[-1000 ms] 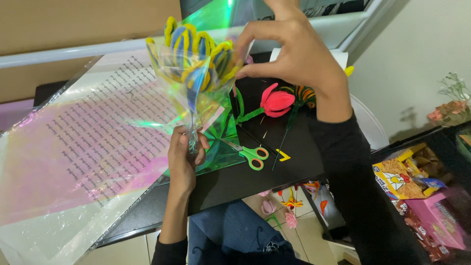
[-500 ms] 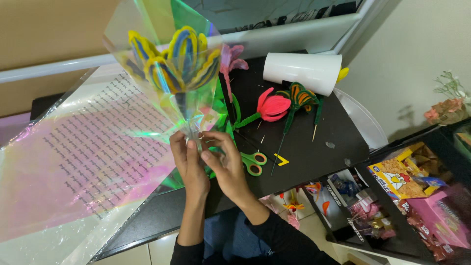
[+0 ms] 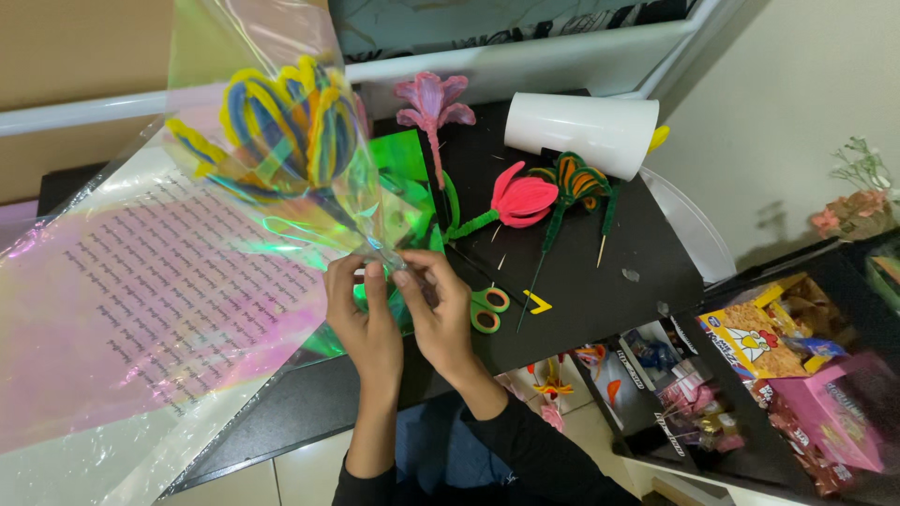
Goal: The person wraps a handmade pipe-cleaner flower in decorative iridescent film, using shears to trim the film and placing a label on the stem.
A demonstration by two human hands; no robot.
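both hands now meet low at the neck of the wrapped flower, where a second ago the right hand was up at the petals; the bloom has swung over to the upper left.

- left hand [image 3: 367, 323]: fingers closed round the gathered cellophane at the stem, holding it.
- right hand [image 3: 441, 314]: fingertips pinched on the same gathered neck, touching the left hand.
- yellow-and-blue flower [image 3: 277, 126]: pipe-cleaner bloom, tilted to the upper left, inside a cone of clear iridescent cellophane [image 3: 253, 56]; raised above the table, its stem end hidden between the two hands.
- iridescent printed sheet [image 3: 141, 290]: spread flat on the left part of the table, pink-tinted, with rows of small dark print.
- black table [image 3: 581, 281]: dark top under everything.
- green scissors [image 3: 487, 309]: on the table just right of the right hand, only the handles showing.
- pink flower [image 3: 431, 103]: pipe-cleaner, lying behind the hands, head pointing away.
- red tulip [image 3: 520, 199]: green stem, lying mid-table.
- green-and-orange flower [image 3: 577, 183]: just right of the tulip, touching it.
- white paper roll [image 3: 581, 131]: lying on its side at the far edge.
- yellow scrap [image 3: 537, 302]: small bent piece, near the scissors.
- shelf of boxes [image 3: 778, 365]: lower right, beside the table — coloured packets and a pink box.
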